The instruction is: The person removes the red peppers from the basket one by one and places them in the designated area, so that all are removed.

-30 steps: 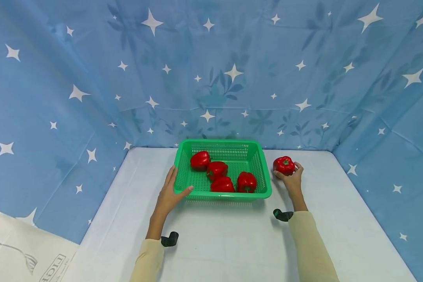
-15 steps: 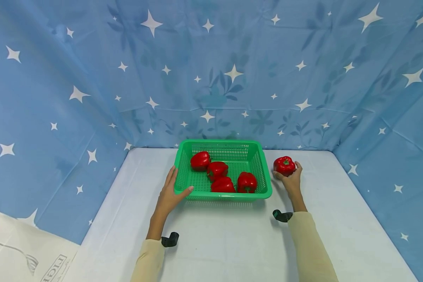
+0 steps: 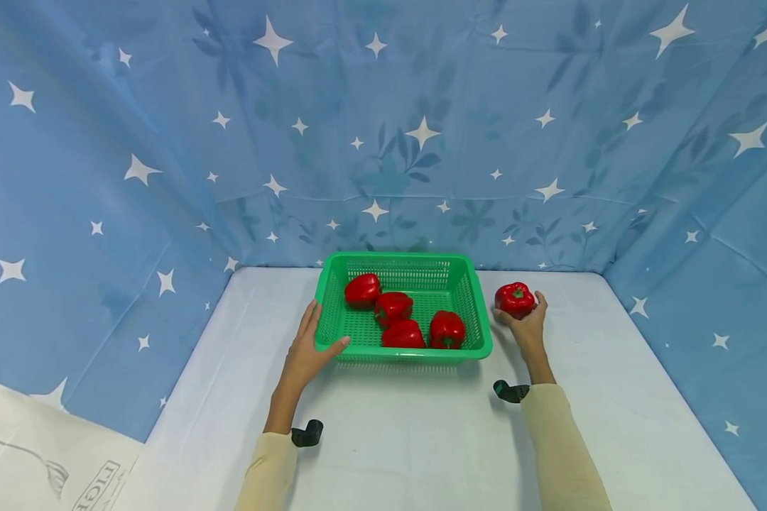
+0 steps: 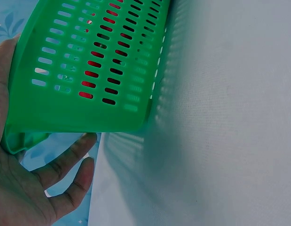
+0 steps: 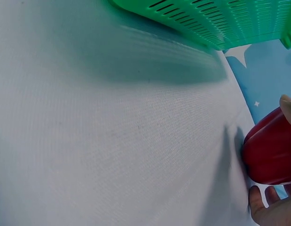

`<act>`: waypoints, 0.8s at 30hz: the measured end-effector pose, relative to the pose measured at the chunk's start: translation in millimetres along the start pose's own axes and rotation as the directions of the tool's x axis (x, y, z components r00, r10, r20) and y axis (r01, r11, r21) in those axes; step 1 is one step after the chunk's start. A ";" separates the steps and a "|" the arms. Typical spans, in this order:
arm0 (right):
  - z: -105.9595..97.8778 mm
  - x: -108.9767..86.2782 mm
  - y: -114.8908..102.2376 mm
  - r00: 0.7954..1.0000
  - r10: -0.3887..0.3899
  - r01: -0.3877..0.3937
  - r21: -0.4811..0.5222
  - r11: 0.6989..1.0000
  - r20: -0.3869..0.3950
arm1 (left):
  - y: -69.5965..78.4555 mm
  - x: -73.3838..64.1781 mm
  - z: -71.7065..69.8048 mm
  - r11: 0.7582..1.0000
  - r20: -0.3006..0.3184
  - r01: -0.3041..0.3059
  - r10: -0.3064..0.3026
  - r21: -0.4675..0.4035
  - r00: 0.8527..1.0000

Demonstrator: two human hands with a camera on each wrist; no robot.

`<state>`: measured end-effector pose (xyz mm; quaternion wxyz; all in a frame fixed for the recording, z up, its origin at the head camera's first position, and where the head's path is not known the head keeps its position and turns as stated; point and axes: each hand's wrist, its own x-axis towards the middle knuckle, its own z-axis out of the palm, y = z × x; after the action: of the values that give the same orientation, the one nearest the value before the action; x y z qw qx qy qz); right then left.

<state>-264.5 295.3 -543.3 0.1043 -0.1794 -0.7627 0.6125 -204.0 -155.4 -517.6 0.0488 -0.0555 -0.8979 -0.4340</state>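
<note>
A green plastic basket [image 3: 409,353] stands on the table with several red bell peppers [image 3: 393,308] lying inside. My left hand [image 3: 303,355] is at its front left corner, fingers extended along the left side and thumb over the front rim. In the left wrist view two fingers [image 4: 72,188] show just past the perforated wall. To the right of the basket, my right hand [image 3: 529,330] holds another red bell pepper [image 3: 514,299] between thumb and fingers, its green stem facing me. The right wrist view shows this bell pepper [image 5: 272,150] low at the table, partly cut off by the frame edge.
White cloth covers the table [image 3: 409,440]. Blue star-patterned curtains [image 3: 383,128] close off the back and both sides. A pale printed sheet [image 3: 51,447] lies at the lower left. Black wrist cameras [image 3: 511,392] sit on both wrists.
</note>
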 end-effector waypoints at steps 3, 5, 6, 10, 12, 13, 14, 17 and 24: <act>-0.3 -0.9 -0.4 1.000 -0.006 0.006 -0.010 1.000 -0.006 | 0.5 0.6 -0.8 1.000 0.003 0.002 -0.002 -0.002 1.000; -0.5 -1.6 -0.7 1.000 -0.010 0.010 -0.028 1.000 -0.010 | 0.4 0.9 -1.3 1.000 0.007 0.006 -0.006 -0.004 1.000; -0.7 -2.0 -0.8 1.000 -0.012 0.012 -0.038 0.999 -0.012 | 0.0 1.2 -1.2 1.000 0.007 0.007 -0.007 -0.003 1.000; -2.7 -3.7 -2.2 1.000 -0.024 0.022 -0.069 0.997 -0.019 | -1.2 2.3 -1.5 1.000 0.008 0.006 -0.006 -0.004 1.000; -3.6 -4.3 -3.3 0.999 -0.026 0.023 -0.083 0.996 -0.026 | -1.3 2.7 -1.6 1.000 0.006 0.005 -0.005 -0.002 1.000; -4.1 -4.5 -4.0 0.999 -0.026 0.023 -0.091 0.996 -0.031 | -1.3 2.7 -1.6 1.000 0.006 0.006 -0.006 -0.002 1.000; -4.6 -4.9 -4.9 0.999 -0.025 0.021 -0.102 0.995 -0.038 | -1.3 2.7 -1.5 1.000 0.004 0.005 -0.005 -0.002 1.000; -6.1 -6.0 -7.2 0.998 -0.027 0.019 -0.127 0.992 -0.061 | -2.0 2.0 -0.6 1.000 0.001 0.009 -0.009 -0.005 1.000; -10.0 -6.9 -9.4 0.990 -0.085 0.069 -0.139 0.988 -0.112 | -3.2 1.1 2.0 1.000 -0.004 0.004 -0.004 -0.007 1.000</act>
<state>-255.8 299.7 -531.4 0.1600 -0.1920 -0.8012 0.5436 -205.6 -155.7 -521.2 0.0496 -0.0529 -0.8964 -0.4373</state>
